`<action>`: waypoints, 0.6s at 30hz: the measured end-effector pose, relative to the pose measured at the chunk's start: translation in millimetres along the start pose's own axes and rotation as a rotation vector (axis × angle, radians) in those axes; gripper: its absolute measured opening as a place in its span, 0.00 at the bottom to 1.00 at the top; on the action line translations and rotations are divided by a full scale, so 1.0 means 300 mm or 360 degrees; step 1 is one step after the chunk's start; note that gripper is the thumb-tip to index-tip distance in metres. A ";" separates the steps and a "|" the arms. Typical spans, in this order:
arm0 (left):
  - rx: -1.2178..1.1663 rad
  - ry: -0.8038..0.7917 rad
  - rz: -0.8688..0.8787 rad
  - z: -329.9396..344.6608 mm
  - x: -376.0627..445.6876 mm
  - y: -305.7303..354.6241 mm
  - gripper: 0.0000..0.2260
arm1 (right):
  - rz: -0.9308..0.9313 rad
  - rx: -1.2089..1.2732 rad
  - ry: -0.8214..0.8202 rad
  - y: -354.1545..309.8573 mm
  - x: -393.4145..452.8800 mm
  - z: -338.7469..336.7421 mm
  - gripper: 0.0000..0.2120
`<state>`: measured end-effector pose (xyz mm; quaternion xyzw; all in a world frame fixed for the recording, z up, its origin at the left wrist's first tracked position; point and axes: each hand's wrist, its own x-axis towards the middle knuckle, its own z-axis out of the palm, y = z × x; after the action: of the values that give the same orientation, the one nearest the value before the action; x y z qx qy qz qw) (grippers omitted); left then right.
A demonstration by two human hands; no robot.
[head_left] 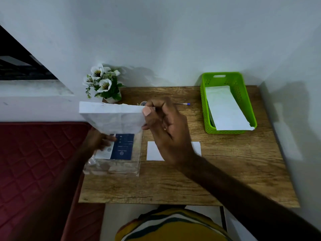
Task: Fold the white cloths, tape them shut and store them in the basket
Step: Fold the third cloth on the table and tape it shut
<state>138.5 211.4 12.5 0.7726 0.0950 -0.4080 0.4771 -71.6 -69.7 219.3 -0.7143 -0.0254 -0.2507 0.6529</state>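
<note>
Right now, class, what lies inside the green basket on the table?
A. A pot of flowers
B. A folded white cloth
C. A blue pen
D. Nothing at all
B: a folded white cloth lies in the green basket, one corner sticking out over the near rim, while the pen and the flower pot rest on the table outside it.

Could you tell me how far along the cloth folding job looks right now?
Done: one folded cloth lies in the green basket. In hand: the right hand pinches a white cloth lifted above the plastic packet, which the left hand touches. Left: folding, taping and storing it.
</note>
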 end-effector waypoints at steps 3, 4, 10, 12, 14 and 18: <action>-0.0441 -0.0464 -0.0259 0.074 -0.109 0.100 0.36 | -0.0030 -0.0135 -0.0222 0.043 -0.001 -0.018 0.04; -0.0542 -0.0589 -0.0216 0.065 -0.122 0.125 0.39 | -0.0020 -0.0197 -0.0305 0.065 -0.012 -0.024 0.05; -0.0496 -0.0514 -0.0161 0.103 -0.076 0.127 0.23 | 0.0114 -0.0433 -0.0555 0.177 -0.136 -0.092 0.10; -0.0514 -0.0473 -0.0098 0.115 -0.056 0.123 0.23 | 0.0067 -0.0523 -0.0555 0.202 -0.170 -0.119 0.09; -0.0586 -0.0318 -0.0031 0.129 -0.035 0.134 0.22 | -0.0081 -0.0660 -0.0510 0.237 -0.189 -0.148 0.08; -0.0583 0.0062 0.0084 0.176 -0.043 0.177 0.16 | -0.0282 -0.1013 -0.0501 0.368 -0.199 -0.191 0.07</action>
<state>130.3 143.6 45.6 0.6827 0.1568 -0.3561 0.6185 -102.2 -122.7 95.5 -0.9065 -0.1081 -0.1888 0.3618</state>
